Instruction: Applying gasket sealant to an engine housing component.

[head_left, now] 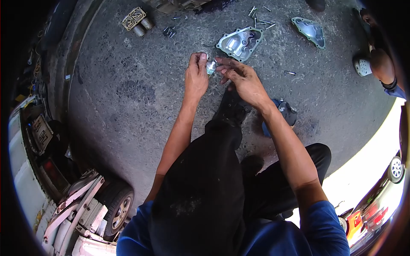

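My left hand is closed round a small, shiny, silvery metal part, held above the ground past my knee. My right hand comes to the same part from the right, its fingers bent and the thumb drawn in toward them. Whatever sits between those right fingertips is too small to make out. Just beyond my hands lies a silvery metal cover with bolt holes round its rim, hollow side up. A single bolt rests on the ground to the right.
Loose bolts and a second metal cover lie farther off. At the far left is a tan plate with cylinders, near small dark bolts. Another person's arm shows at right. A vehicle wheel stands lower left.
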`<state>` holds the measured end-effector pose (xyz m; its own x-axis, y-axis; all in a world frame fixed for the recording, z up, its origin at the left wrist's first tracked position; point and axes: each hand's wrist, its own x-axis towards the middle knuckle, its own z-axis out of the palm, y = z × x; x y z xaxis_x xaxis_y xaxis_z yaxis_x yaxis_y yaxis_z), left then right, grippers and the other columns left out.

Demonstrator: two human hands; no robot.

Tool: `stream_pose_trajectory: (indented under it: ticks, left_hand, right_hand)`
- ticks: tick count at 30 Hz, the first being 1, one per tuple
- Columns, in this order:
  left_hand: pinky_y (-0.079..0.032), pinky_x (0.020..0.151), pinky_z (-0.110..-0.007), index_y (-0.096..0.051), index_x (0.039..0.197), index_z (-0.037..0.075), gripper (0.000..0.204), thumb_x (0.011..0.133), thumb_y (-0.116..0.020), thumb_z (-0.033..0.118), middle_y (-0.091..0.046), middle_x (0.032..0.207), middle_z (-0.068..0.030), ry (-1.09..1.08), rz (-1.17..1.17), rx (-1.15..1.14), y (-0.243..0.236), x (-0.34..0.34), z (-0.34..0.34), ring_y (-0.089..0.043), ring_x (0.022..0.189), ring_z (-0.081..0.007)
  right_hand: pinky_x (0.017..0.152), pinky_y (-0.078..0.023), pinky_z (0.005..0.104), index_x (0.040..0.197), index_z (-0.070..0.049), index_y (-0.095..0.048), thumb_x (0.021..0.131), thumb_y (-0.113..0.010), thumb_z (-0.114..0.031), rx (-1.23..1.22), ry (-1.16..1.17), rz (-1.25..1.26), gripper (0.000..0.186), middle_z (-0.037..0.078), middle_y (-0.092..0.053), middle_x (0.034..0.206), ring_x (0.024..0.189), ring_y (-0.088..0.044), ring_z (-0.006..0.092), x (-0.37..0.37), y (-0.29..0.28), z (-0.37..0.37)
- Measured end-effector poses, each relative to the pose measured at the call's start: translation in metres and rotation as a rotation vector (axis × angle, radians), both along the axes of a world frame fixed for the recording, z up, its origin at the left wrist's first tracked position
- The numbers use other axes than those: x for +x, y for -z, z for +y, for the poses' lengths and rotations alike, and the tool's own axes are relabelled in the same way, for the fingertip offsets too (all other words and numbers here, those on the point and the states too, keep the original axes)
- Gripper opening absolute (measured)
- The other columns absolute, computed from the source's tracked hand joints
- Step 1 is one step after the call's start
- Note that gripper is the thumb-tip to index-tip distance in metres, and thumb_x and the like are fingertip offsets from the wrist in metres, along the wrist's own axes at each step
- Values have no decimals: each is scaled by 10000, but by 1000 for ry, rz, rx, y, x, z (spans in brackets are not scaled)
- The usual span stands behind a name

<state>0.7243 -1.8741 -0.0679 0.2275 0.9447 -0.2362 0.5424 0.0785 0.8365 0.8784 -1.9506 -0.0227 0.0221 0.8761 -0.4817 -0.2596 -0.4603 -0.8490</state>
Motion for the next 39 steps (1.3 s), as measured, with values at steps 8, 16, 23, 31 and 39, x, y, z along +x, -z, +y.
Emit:
stream_pose_trajectory:
  ticks: [8,16,23,31,39]
  left_hand:
    - [-476,751,-410,-573,1099,-23,422,1073,-435,375,-650,871,-173,10,51,17,-4,8,-2,-606,799,-252]
    - [-415,462,-262,-565,1063,17,385,1088,-410,368,-685,886,-75,-62,-127,-186,0,2,4,-522,556,-86]
    - [-438,474,-243,-564,1055,8,398,1088,-404,371,-723,1091,-79,23,-237,-192,-11,5,5,-509,540,-67]
    - [-449,476,-238,-537,1053,2,405,1084,-406,384,-704,1209,-91,37,-309,-187,-7,8,8,-504,537,-68]
    - [-455,474,-238,-527,1046,3,407,1083,-405,390,-699,1224,-102,29,-303,-203,-6,8,8,-510,526,-74]
  right_hand:
    - [832,-511,295,1314,-6,-619,999,-532,-80,35,-43,-145,336,95,-668,1087,904,-613,139,2,2,-3]
    - [641,-458,245,1311,-60,-637,1002,-500,-122,-62,211,-327,344,40,-678,1073,745,-537,73,74,33,8]
    - [579,-420,245,1399,-79,-581,973,-523,-108,-113,350,-344,431,61,-670,990,676,-487,71,91,63,43]
    - [969,-453,307,1405,74,-506,960,-524,-114,-91,327,-594,483,176,-692,1151,1045,-641,207,90,86,55]
    - [1038,-457,420,1361,3,-574,901,-524,-235,-156,212,-869,520,284,-645,1229,1179,-614,425,86,73,56]
